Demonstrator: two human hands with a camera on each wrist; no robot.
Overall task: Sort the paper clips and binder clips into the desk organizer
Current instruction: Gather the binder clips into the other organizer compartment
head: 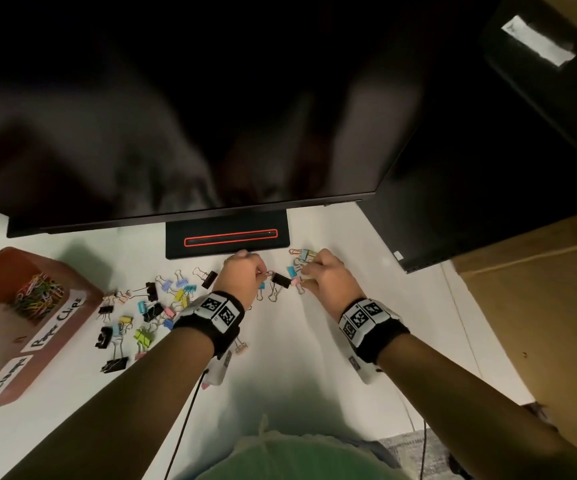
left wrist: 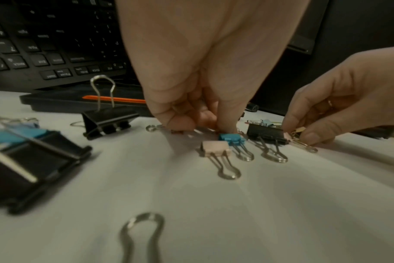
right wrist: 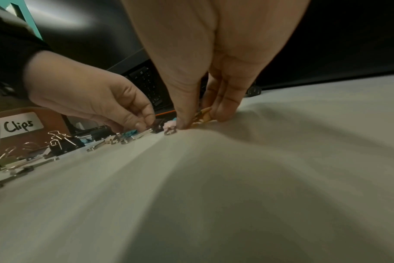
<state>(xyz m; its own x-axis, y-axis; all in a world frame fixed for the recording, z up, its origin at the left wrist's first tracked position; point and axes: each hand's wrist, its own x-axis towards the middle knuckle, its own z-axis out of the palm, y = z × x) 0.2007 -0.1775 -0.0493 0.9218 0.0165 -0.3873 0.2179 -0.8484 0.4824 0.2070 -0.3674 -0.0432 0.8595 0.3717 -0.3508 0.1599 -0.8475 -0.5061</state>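
Note:
My left hand (head: pixel 262 271) is down on the white desk (head: pixel 297 341), just in front of the monitor base. Its thumb and fingertips (left wrist: pixel 180 122) pinch a small rose-gold paper clip (head: pixel 269 273), next to a blue binder clip (left wrist: pixel 231 138) and a pink one (left wrist: pixel 216 148). My right hand (head: pixel 306 276) pinches a gold binder clip (right wrist: pixel 202 114) between thumb and fingers, beside a black binder clip (left wrist: pixel 265 134). Several coloured and black binder clips (head: pixel 141 317) lie scattered to the left. The brown desk organizer (head: pixel 82 296) stands at the far left, with coloured paper clips (head: pixel 39 294) in one compartment.
A dark monitor fills the top of the head view; its black base (head: pixel 226 239) has a red outline. A black keyboard (left wrist: pixel 45 44) sits behind the clips. A cardboard box (head: pixel 539 289) borders the desk on the right. Paper labels (head: pixel 56 323) mark the organizer's front.

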